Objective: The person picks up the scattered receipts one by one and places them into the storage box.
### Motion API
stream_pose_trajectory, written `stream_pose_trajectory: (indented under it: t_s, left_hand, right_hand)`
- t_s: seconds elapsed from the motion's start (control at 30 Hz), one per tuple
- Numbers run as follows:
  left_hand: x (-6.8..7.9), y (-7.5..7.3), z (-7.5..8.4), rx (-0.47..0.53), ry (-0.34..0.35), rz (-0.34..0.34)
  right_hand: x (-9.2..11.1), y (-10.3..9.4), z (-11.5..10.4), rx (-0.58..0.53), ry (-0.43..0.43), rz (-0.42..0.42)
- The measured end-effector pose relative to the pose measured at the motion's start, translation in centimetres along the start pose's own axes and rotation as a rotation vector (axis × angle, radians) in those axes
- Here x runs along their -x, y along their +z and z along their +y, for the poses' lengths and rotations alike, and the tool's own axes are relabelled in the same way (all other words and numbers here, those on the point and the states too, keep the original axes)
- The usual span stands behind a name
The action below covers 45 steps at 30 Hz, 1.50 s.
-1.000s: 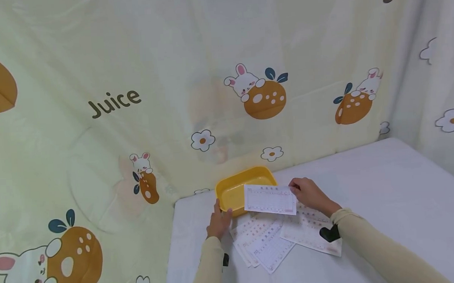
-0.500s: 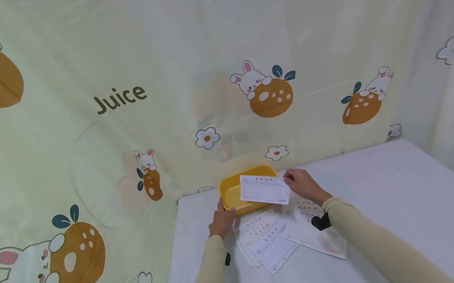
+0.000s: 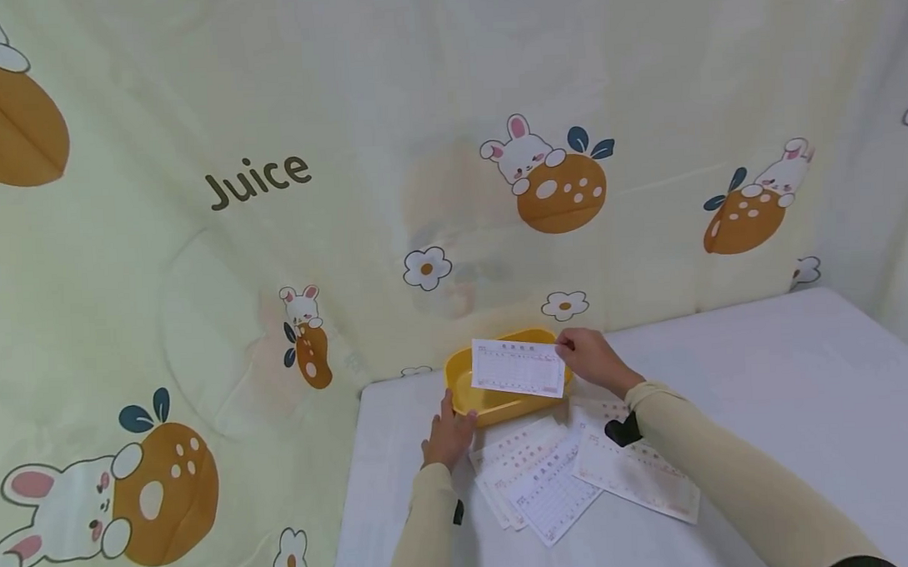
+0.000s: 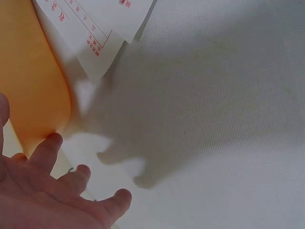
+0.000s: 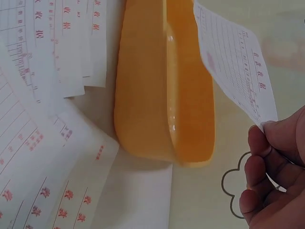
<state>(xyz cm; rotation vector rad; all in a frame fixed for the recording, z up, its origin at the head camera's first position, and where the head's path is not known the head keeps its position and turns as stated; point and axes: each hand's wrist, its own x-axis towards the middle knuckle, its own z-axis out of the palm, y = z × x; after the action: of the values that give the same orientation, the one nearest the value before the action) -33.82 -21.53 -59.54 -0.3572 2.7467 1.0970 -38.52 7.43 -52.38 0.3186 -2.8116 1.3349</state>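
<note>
My right hand (image 3: 588, 358) pinches one corner of a paper receipt slip (image 3: 519, 367) between thumb and finger. The slip hangs over the yellow plastic tray (image 3: 504, 413), overlapping its opening in the head view. In the right wrist view the held slip (image 5: 238, 62) bows slightly beside the tray's rim. My left hand (image 3: 449, 435) rests at the tray's near left corner. Its fingers (image 4: 45, 152) are spread, with a fingertip right at the tray's wall (image 4: 35, 86) in the left wrist view.
Several more printed receipt slips (image 3: 555, 488) lie fanned on the white-covered table (image 3: 765, 389) in front of the tray. Other slips (image 3: 641, 481) lie under my right forearm. A patterned curtain (image 3: 361, 195) hangs close behind the tray.
My right hand has moved left with the receipt slip, bringing it farther over the tray. My left hand stays at the tray's corner. The head view has shifted slightly.
</note>
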Motion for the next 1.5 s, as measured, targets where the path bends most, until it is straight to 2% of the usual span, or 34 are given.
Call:
stream_pose_trajectory:
  t_s: [0.17,0.3,0.47,1.07,1.23,1.5]
  left_hand:
    - [-0.1,-0.2,0.0,0.002,0.003,-0.014]
    - [0.3,-0.4,0.2,0.014,0.012,-0.011]
    - [0.7,-0.5,0.5,0.007,0.032,-0.008]
    - [0.6,-0.5,1.0,-0.008,0.010,-0.017]
    - [0.9,-0.8,1.1,-0.004,0.028,-0.008]
    - [0.4,-0.5,0.5,0.008,-0.013,-0.006]
  right_hand:
    - [-1.0,0.3,-0.4,-0.004,-0.017,0.009]
    - [-1.7,0.6,-0.5,-0.008,-0.059,0.037]
    - [-2.2,1.2,-0.4,-0.009,-0.069,0.045]
    - [-3.9,2.3,1.1,-0.007,-0.013,0.040]
    - [-4.0,2.9,0.9,-0.006,-0.013,0.031]
    - [-3.8,4.3,0.4,-0.018,0.008,0.014]
